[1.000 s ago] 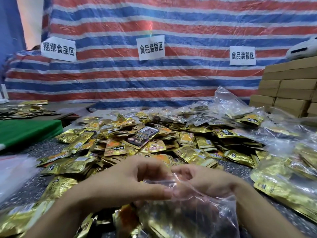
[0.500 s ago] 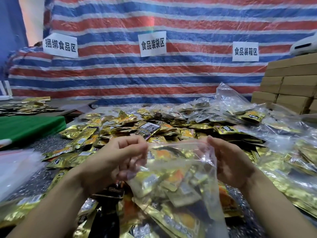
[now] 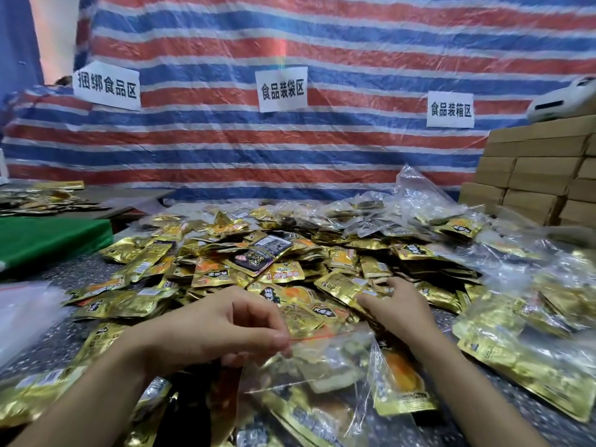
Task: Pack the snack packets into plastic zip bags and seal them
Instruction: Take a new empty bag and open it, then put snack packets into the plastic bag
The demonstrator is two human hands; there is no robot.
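Mid-filling, I'd say. Left hand (image 3: 219, 330) pinches the rim of the part-full clear plastic zip bag (image 3: 325, 366), down front on the speckled grey tabletop (image 3: 48, 343). Right hand (image 3: 396, 306) rests on the heap of gold foil snack packets (image 3: 290, 262) just behind, can't tell if it's gripping one. Next up is probably picking a packet and dropping it in the bag mouth.

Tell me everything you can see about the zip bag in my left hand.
The zip bag is thin, clear, crinkled plastic with a red zip line along its top edge. It is partly filled with gold packets, which show through its wall. It lies tilted low in front of the person, resting on the near edge of the loose pile. The left hand pinches its top edge at the left corner between thumb and fingers. Whether the zip is sealed cannot be told.
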